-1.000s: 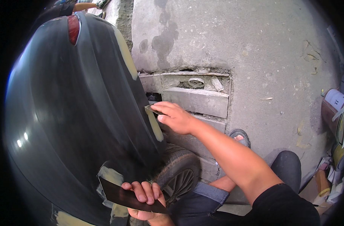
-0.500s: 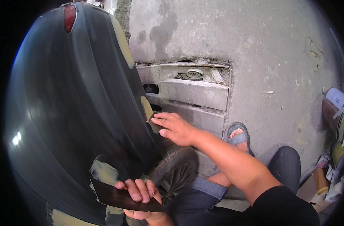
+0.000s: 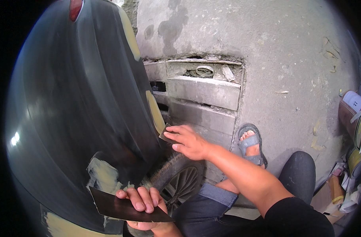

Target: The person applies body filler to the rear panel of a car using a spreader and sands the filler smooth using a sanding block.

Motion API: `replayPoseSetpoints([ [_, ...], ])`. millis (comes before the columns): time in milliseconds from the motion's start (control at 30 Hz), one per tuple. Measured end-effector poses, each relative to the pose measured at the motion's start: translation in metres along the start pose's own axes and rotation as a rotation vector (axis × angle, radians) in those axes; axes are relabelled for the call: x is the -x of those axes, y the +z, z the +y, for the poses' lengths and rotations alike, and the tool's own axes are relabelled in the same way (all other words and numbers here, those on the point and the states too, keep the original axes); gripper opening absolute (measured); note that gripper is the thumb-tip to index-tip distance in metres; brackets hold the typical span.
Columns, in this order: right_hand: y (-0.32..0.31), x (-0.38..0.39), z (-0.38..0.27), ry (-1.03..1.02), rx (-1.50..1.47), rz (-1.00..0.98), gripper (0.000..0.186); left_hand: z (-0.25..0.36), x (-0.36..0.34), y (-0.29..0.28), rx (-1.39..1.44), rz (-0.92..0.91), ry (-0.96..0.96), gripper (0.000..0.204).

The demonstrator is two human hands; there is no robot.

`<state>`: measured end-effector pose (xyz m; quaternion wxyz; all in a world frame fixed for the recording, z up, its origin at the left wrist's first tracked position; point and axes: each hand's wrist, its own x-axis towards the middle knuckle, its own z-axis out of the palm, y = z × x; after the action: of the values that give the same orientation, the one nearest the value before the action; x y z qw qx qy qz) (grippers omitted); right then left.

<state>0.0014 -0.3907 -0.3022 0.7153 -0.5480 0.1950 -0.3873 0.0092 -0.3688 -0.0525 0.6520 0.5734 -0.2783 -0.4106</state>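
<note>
My right hand [image 3: 186, 143] grips a small thin spreader [image 3: 166, 132] at the right edge of a dark, dull car body panel [image 3: 70, 91], at the lower end of a pale beige filler strip [image 3: 155, 111]. Another strip [image 3: 128, 31] runs along the upper edge. Low in view, my left hand [image 3: 149, 209] holds a flat dark plate [image 3: 113, 205], fingers curled over its top. Streaky filler patches [image 3: 103, 172] show on the panel behind the plate. A red lamp [image 3: 76, 10] sits at the panel's top.
A car wheel [image 3: 178, 185] is below the panel. The concrete ground [image 3: 283, 55] has broken slabs [image 3: 202, 93]. At the right edge stand cans [image 3: 350, 110], with cardboard and scraps [image 3: 330, 189] nearby. My sandalled foot [image 3: 249, 144] and bent knee [image 3: 297, 173] are right of my forearms.
My right hand and spreader have moved down along the panel edge, where more beige filler now shows above them. The car and ground have shifted up in view; my left hand has moved slightly left.
</note>
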Motion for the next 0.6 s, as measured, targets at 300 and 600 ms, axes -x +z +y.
replayPoseSetpoints([
  [300, -0.008, 0.011, 0.010, -0.024, 0.060, -0.067, 0.046, 0.000, 0.006, -0.003, -0.025, 0.031, 0.005, 0.032],
  [600, -0.051, -0.097, 0.008, -0.028, -0.061, 0.083, 0.046, -0.003, 0.003, -0.006, -0.046, 0.045, -0.002, 0.031],
])
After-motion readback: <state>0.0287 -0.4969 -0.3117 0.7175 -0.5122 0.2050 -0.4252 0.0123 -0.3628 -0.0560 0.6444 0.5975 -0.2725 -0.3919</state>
